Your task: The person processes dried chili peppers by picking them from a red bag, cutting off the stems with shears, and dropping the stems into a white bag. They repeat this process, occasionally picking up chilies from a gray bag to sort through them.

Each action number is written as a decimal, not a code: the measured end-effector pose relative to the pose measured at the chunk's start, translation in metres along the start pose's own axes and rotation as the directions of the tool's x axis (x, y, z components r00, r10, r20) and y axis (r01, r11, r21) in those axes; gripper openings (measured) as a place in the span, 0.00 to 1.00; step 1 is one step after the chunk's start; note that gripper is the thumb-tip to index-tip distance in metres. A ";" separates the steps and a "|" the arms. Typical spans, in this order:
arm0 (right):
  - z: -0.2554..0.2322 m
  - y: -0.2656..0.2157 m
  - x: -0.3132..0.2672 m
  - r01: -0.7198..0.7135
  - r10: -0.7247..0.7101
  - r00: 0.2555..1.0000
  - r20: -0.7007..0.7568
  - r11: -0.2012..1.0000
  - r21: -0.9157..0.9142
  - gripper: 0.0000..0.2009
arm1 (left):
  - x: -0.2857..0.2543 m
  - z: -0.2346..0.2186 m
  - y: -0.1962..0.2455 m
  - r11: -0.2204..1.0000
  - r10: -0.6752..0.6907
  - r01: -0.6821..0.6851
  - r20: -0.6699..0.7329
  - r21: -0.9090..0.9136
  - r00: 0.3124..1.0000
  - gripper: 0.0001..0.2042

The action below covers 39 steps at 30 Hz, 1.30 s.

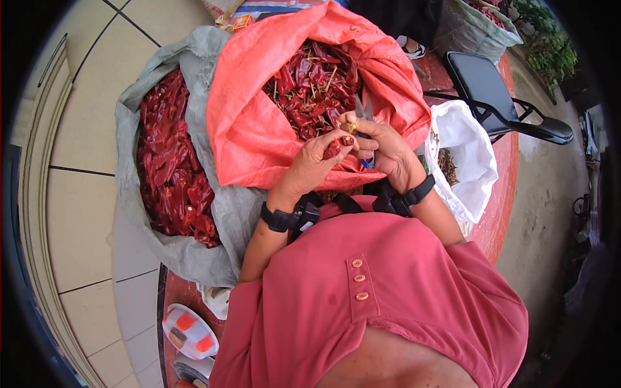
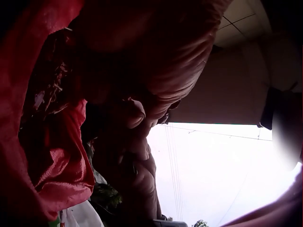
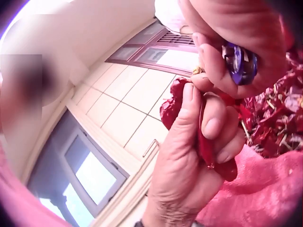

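Note:
My left hand (image 1: 303, 169) grips a few dried red chili peppers (image 3: 207, 149) between thumb and curled fingers, their stem ends toward the right hand. In my right hand (image 1: 393, 152) is a pair of scissors (image 1: 364, 108), blades pointing away from me and blue-purple handles (image 3: 241, 65) inside the curled fingers. The right thumb and forefinger meet at a yellowish stem end (image 3: 197, 70) beside the left thumb. Both hands are over the near rim of a pink-red woven sack (image 1: 238, 107) holding many dried chilies (image 1: 314, 90). The left wrist view is dark, with the left hand (image 2: 182, 56) hiding the chilies.
Left of the pink-red sack stands a grey sack (image 1: 223, 216) filled with red chilies (image 1: 169, 161). A white bag (image 1: 480, 152) at right contains brownish stems (image 1: 447, 165). Beyond it is a black chair (image 1: 482, 81). A white-and-orange plastic item (image 1: 191, 331) lies at lower left.

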State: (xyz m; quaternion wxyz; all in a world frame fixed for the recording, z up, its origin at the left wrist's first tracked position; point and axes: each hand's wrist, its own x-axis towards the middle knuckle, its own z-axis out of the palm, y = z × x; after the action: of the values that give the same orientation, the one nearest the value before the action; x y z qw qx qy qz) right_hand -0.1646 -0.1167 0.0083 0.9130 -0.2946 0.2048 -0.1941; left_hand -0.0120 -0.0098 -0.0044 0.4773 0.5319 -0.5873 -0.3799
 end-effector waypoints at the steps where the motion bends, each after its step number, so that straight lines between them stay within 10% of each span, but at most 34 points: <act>1: 0.005 -0.001 -0.002 0.064 -0.068 0.997 -0.040 0.993 -0.103 0.10 | 0.000 0.001 0.001 1.000 0.018 -0.018 -0.011 0.001 1.000 0.12; 7: 0.001 -0.048 -0.050 0.299 -0.682 0.694 -0.232 0.566 -0.768 0.09 | -0.021 -0.016 0.039 0.900 0.307 -0.158 -0.334 0.407 0.891 0.10; 9: -0.042 -0.066 -0.064 0.308 -0.891 0.449 0.067 0.084 -0.948 0.10 | -0.042 -0.042 0.047 0.816 0.436 -0.086 -0.511 0.572 0.741 0.11; 13: -0.086 -0.092 -0.109 -0.503 -0.915 0.398 -0.061 -0.162 -0.849 0.13 | -0.071 -0.097 0.086 0.697 0.506 0.337 -0.767 0.633 0.395 0.12; 14: -0.102 -0.094 -0.112 -0.620 -0.864 0.419 -0.280 -0.047 -0.783 0.13 | -0.076 -0.117 0.081 0.609 0.559 0.400 -0.728 0.685 0.396 0.14; 18: -0.118 -0.073 -0.101 -0.519 -0.855 0.468 -0.223 -0.061 -0.853 0.12 | -0.086 -0.183 0.039 0.346 0.439 0.594 -0.685 0.726 0.582 0.21; 21: -0.086 -0.058 -0.083 -0.323 -0.715 0.622 -0.319 0.136 -0.937 0.12 | -0.080 -0.177 0.032 0.323 0.531 0.541 -0.622 0.777 0.576 0.24; 24: -0.071 -0.037 -0.062 -0.228 -0.775 0.611 -0.161 0.022 -0.973 0.10 | -0.052 -0.109 0.063 0.703 0.332 0.345 -0.716 0.622 0.613 0.14; 26: -0.066 -0.027 -0.051 -0.143 -0.719 0.690 -0.081 -0.026 -0.989 0.08 | -0.033 -0.072 0.046 0.824 0.239 0.125 -0.537 0.553 0.809 0.12; 28: -0.048 -0.016 -0.046 -0.090 -0.655 0.755 -0.044 -0.037 -0.995 0.08 | -0.009 -0.044 0.019 0.613 0.291 0.021 -0.250 0.790 0.923 0.15; 37: -0.035 0.012 -0.046 0.061 -0.490 0.863 0.120 -0.134 -0.989 0.08 | 0.054 -0.025 -0.060 0.361 0.237 0.119 -0.215 0.925 0.948 0.10; 39: -0.037 0.014 -0.043 0.066 -0.482 0.870 0.104 -0.096 -0.993 0.08 | 0.048 -0.024 -0.050 0.455 0.320 0.115 -0.283 0.883 0.904 0.06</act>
State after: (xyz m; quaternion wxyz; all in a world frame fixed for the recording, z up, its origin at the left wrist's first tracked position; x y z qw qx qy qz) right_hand -0.2157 -0.1025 -0.0165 0.3194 -0.8561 0.3445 -0.2154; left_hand 0.0258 -0.0633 -0.0385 0.2658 0.7304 -0.6153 0.1315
